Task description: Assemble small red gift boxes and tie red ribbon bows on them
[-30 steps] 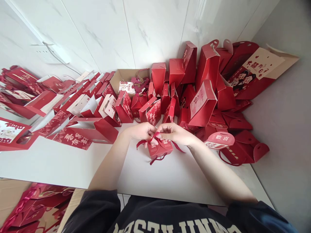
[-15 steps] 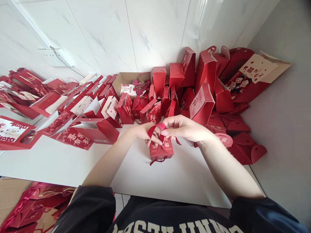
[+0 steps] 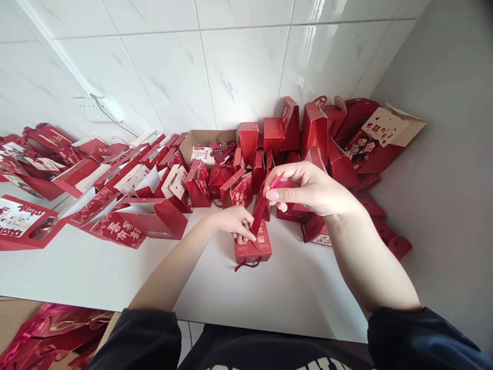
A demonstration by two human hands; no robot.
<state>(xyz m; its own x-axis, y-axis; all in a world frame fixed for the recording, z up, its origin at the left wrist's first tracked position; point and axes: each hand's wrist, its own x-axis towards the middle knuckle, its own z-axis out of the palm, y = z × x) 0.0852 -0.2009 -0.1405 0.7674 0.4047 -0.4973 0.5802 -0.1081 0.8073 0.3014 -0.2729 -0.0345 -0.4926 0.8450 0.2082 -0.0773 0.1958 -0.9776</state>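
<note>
A small red gift box (image 3: 252,252) with light lettering stands on the white table, a dark red cord handle on its near side. A red ribbon (image 3: 260,209) rises from the box top, stretched up to my right hand (image 3: 302,190). Thumb and fingers of that hand pinch the ribbon's upper end, above and to the right of the box. My left hand (image 3: 239,224) rests at the box's top left, its fingers closed on the ribbon's lower part against the lid. The palm side of the left hand is hidden.
Rows of red and white paper boxes (image 3: 154,216) fill the table's left side. Behind the gift box sits a cardboard carton (image 3: 210,137) with ribbons and cards. Red boxes (image 3: 316,128) crowd the right corner. A carton of red boxes (image 3: 50,334) stands below the table edge.
My right hand has risen and moved right, drawing the ribbon up taut. My left hand has dropped slightly onto the box top. The view has tilted up a little.
</note>
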